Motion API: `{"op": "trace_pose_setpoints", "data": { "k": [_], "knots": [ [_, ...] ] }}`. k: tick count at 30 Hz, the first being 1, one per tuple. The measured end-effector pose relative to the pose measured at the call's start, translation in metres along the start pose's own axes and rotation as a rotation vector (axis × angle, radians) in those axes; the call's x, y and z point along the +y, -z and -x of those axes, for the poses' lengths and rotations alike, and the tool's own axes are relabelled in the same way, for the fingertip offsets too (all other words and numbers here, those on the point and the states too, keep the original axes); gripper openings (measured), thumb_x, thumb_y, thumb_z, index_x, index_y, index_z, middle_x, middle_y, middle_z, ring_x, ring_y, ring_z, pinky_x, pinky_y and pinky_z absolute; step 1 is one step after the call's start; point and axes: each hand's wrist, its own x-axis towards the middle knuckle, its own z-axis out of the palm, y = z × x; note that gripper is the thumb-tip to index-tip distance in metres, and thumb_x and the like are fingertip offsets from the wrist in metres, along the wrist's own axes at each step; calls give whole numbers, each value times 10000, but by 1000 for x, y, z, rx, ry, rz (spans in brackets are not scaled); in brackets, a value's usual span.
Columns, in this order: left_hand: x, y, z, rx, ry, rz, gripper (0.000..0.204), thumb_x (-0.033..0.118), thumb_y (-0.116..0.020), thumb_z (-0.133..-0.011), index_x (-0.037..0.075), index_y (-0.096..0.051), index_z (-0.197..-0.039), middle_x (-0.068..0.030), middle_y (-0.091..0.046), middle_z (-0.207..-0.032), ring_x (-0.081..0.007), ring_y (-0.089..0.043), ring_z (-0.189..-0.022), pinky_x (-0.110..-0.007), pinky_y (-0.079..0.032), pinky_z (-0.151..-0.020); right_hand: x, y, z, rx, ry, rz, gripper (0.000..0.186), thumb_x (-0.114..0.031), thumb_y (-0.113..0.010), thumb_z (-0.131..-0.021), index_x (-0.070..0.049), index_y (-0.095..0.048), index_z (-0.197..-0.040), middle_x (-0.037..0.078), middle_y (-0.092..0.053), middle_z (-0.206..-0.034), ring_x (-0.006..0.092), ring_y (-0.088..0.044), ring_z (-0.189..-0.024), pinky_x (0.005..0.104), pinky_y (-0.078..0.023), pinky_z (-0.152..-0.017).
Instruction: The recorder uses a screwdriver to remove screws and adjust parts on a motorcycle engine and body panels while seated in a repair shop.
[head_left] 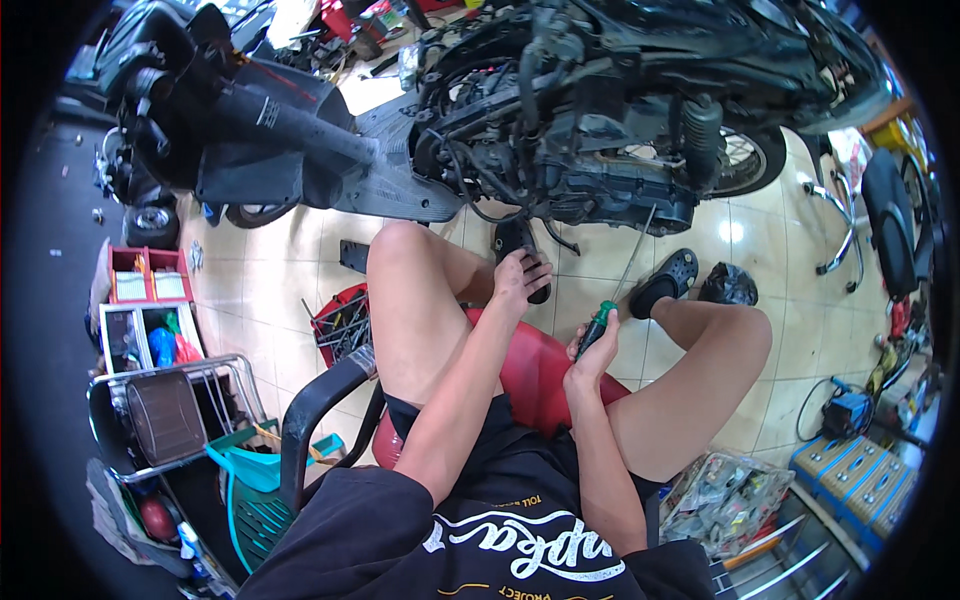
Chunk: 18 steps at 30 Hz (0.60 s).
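My right hand (594, 350) is wrapped round the green and black handle of a screwdriver (604, 318). Its long thin shaft points up and away, the tip at or just in front of the lower engine casing (622, 190) of a black scooter (560, 120). Whether the tip touches the casing I cannot tell. My left hand (522, 279) hangs above the floor between my knees, fingers apart and holding nothing. Behind it is the dark clog on my left foot (516, 240). The scooter's side panels are off, so hoses, frame and engine show.
I sit on a red seat (530, 365). Beside my left leg lies a red tray of tools (342, 322); a black plastic bag (729, 284) lies near my right foot. A chair (165, 415) and teal dustpan (255, 490) stand left, a blue-and-tan case (860, 480) right.
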Motion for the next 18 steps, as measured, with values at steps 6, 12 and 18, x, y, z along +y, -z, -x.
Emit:
{"op": "trace_pose_setpoints", "data": {
  "k": [6, 12, 18],
  "knots": [
    [27, 24, 3, -170, -154, -169, 401, 283, -460, -1014, 75, -480, -1356, -124, -626, -1184, -278, -668, -985, -401, -573, -807, -4, -17, 8, -16, 53, 30, 392, -497, -487, -987, -112, -548, -950, 23, -506, -614, 108, -402, -376, 244, -293, -335],
    [29, 43, -9, -44, -145, -130, 478, 284, -436, -1018, 30, -403, -1422, -163, -581, -1271, -311, -630, -1089, -421, -567, -867, 5, -30, 4, -19, 60, 74, 402, -517, -483, -981, -122, -548, -938, 27, -507, -608, 119, -390, -367, 257, -286, -338],
    [81, 66, -57, 73, -250, 551, 577, 330, -448, -1030, -12, -308, -1473, -200, -454, -1423, -362, -563, -1210, -505, -512, -1016, 11, -32, 2, 13, 1, 83, 415, -564, -509, -941, -150, -536, -919, -1, -492, -611, 123, -380, -359, 262, -269, -343]
  ]
}}
